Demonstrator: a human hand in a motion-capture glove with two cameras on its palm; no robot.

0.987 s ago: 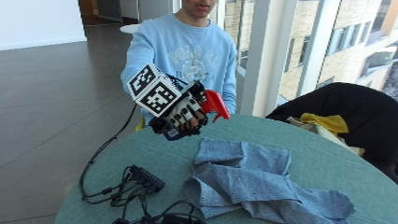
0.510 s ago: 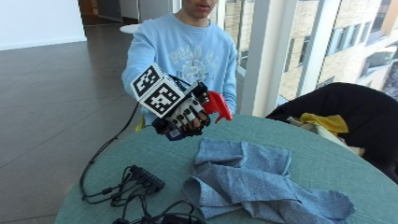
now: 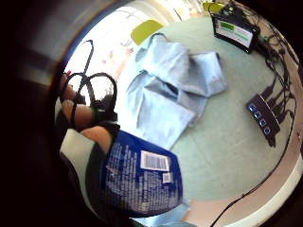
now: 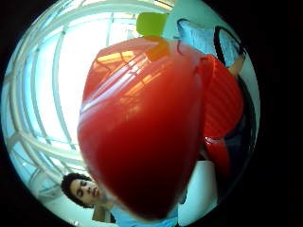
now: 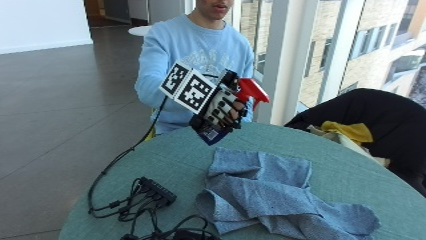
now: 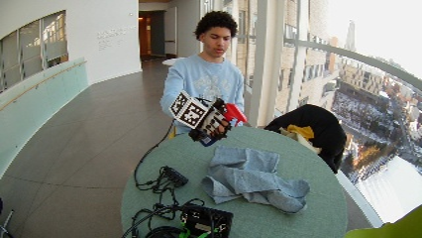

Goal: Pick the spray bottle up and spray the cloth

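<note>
Red-headed spray bottle (image 5: pixel 233 107) is held aloft by the gloved right hand (image 5: pixel 219 107), fingers curled round its body, above the table's (image 5: pixel 373 185) edge nearest the person (presumably to aim); long axis tilted from upright, nozzle pointing toward the window side, over the blue cloth (image 5: pixel 273 197) lying mid-table.

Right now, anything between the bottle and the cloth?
Nothing visible. The right hand holds the bottle up above the near table edge; the cloth lies crumpled on the table below and in front of it, with only open air between.
</note>
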